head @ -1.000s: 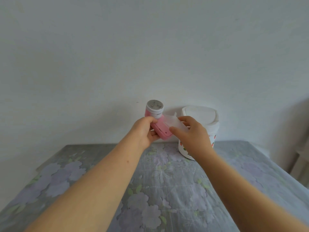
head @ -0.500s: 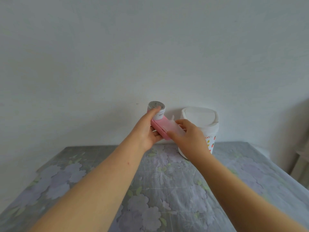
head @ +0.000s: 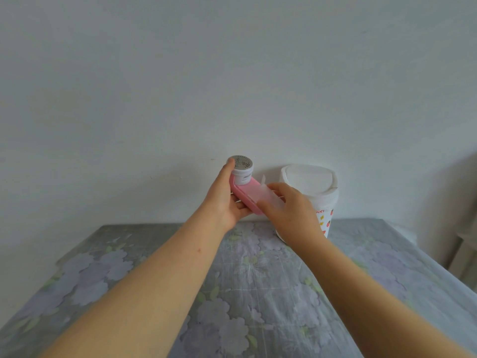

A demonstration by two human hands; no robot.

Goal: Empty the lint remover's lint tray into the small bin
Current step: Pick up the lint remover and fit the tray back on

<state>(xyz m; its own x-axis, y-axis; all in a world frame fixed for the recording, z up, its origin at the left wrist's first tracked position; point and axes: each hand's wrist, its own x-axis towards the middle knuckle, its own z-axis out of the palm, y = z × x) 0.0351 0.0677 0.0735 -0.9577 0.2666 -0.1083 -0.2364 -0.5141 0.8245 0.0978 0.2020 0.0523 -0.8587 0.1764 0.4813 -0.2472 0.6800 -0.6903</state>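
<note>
A pink lint remover [head: 245,195] with a white round head and metal mesh top is held in the air above the table's far edge. My left hand [head: 223,200] grips its body from below, with the thumb up against the head. My right hand [head: 289,215] pinches the translucent lint tray [head: 260,193], which lies along the pink body. Just behind my right hand stands the small white bin [head: 313,182] with a swing lid and fruit prints, its lid shut.
The table [head: 245,293] carries a grey cloth with pale purple flowers. A plain white wall rises right behind the bin. A pale piece of furniture [head: 467,244] shows at the right edge.
The lint remover has tilted so its body lies flatter. The tray, held apart from the body before, now lies against it under my right fingers. My left thumb has moved up to the head.
</note>
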